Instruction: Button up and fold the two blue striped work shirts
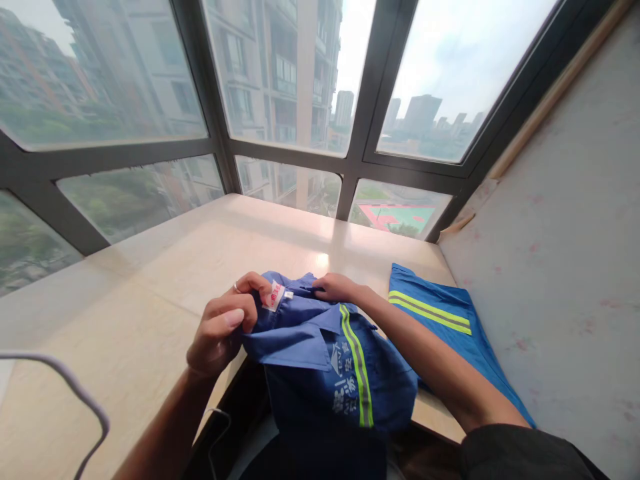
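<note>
A blue work jacket (pixel 313 393) with a yellow-green reflective stripe and white lettering hangs over the sill's front edge. Its collar lies toward the left, and a white label with red print (pixel 274 296) shows inside the neck. My left hand (pixel 225 327), a ring on one finger, is closed on the collar beside that label. Further right, my right hand (pixel 336 288) pinches the jacket's upper edge, its fingertips partly hidden by cloth. The lower part of the jacket drops into shadow near my lap.
Folded blue work clothing (pixel 430 300) with a similar stripe lies on the right against the wall (pixel 550 267). A grey cable (pixel 75 383) curves across the lower left. The pale sill (pixel 165 260) runs back to dark window frames (pixel 290 152).
</note>
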Demonstrator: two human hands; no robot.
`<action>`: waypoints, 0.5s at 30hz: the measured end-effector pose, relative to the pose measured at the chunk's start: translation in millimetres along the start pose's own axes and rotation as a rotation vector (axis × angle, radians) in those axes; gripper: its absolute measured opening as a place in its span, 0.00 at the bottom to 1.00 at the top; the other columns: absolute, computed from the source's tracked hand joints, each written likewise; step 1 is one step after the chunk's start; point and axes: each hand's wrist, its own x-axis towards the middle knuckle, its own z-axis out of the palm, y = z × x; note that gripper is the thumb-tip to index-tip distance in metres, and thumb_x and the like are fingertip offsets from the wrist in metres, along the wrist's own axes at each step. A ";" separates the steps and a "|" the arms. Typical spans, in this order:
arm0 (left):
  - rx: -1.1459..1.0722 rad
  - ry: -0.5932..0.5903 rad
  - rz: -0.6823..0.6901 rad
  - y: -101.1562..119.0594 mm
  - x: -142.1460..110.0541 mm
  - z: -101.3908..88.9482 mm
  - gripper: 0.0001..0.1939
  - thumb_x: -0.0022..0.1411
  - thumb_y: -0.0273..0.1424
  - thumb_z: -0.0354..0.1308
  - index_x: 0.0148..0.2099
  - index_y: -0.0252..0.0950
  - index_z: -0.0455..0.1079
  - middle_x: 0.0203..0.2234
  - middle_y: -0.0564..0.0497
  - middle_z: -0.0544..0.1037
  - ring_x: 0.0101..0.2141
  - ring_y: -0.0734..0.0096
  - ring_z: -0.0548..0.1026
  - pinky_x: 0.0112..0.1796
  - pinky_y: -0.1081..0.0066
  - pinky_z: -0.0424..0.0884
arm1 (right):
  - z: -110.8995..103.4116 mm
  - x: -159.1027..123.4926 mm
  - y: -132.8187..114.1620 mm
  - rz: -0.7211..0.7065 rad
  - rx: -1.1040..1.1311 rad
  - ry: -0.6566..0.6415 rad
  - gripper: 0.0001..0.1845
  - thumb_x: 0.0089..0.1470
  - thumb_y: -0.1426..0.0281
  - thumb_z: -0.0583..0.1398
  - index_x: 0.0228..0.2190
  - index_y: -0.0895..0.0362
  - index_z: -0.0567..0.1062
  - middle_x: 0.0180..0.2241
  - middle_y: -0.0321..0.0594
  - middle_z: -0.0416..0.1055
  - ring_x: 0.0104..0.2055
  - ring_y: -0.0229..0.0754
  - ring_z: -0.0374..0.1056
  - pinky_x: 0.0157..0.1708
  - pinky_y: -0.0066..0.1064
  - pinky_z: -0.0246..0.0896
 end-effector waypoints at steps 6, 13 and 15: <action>0.247 0.216 0.050 -31.0 23.7 -17.3 0.20 0.49 0.40 0.67 0.24 0.37 0.58 0.36 0.48 0.70 0.37 0.67 0.72 0.43 0.64 0.74 | -46.3 -40.4 32.2 0.416 0.110 0.728 0.10 0.53 0.68 0.55 0.26 0.56 0.75 0.23 0.39 0.71 0.27 0.41 0.63 0.29 0.30 0.52; 0.362 0.428 0.102 -69.4 70.5 8.9 0.15 0.56 0.33 0.57 0.46 0.35 0.66 0.54 0.40 0.64 0.39 0.69 0.78 0.45 0.62 0.76 | -133.6 -93.9 39.4 0.571 0.980 1.357 0.05 0.40 0.68 0.59 0.24 0.56 0.70 0.14 0.26 0.54 0.15 0.32 0.48 0.13 0.25 0.40; 0.421 0.377 0.005 -70.0 70.6 26.4 0.23 0.56 0.39 0.60 0.51 0.34 0.65 0.55 0.37 0.65 0.43 0.61 0.77 0.46 0.58 0.75 | -148.1 -109.8 32.0 0.502 1.055 1.387 0.07 0.39 0.68 0.61 0.23 0.56 0.68 0.13 0.25 0.53 0.14 0.30 0.47 0.11 0.23 0.40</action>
